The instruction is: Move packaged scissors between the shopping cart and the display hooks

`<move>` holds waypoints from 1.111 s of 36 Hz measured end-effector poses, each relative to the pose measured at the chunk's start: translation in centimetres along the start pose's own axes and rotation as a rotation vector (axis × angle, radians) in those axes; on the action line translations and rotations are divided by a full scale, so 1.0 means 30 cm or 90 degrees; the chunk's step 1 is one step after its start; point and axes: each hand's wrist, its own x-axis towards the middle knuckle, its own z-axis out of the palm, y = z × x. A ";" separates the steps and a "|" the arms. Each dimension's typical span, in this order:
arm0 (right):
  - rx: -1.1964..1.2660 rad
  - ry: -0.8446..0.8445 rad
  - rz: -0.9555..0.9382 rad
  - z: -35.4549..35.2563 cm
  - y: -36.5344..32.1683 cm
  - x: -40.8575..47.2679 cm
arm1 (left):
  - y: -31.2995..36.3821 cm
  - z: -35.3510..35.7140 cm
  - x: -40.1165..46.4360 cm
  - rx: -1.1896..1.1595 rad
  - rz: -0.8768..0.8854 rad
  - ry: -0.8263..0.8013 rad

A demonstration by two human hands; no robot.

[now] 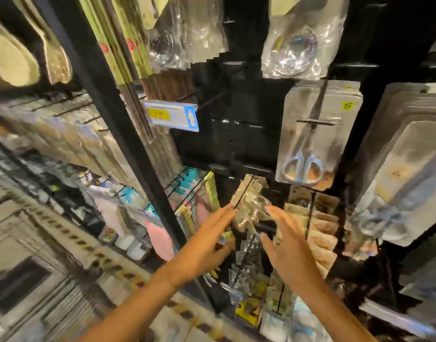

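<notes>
Blue-handled scissors in clear packets [313,141] hang on a display hook [315,122] at upper right of the black pegboard. A thick stack of similar packets [404,174] hangs further right. Lower down, a row of small shiny packets [251,206] hangs on a hook between my hands. My left hand [207,245] reaches in with straight fingers that touch the left side of that row. My right hand [291,245] is spread, fingertips at the row's right side. Blur hides whether either hand pinches a packet. No shopping cart is in view.
A black upright post [128,134] splits the rack, with a yellow price tag [171,116] beside it. Clear bags [298,38] hang above. Pink and teal packets [187,201] hang to the left. More small packets [246,267] fill the hooks below my hands.
</notes>
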 end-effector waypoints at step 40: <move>-0.283 -0.805 -0.401 1.689 -1.068 -0.560 | -0.731 -0.218 -2.329 0.053 -0.782 0.208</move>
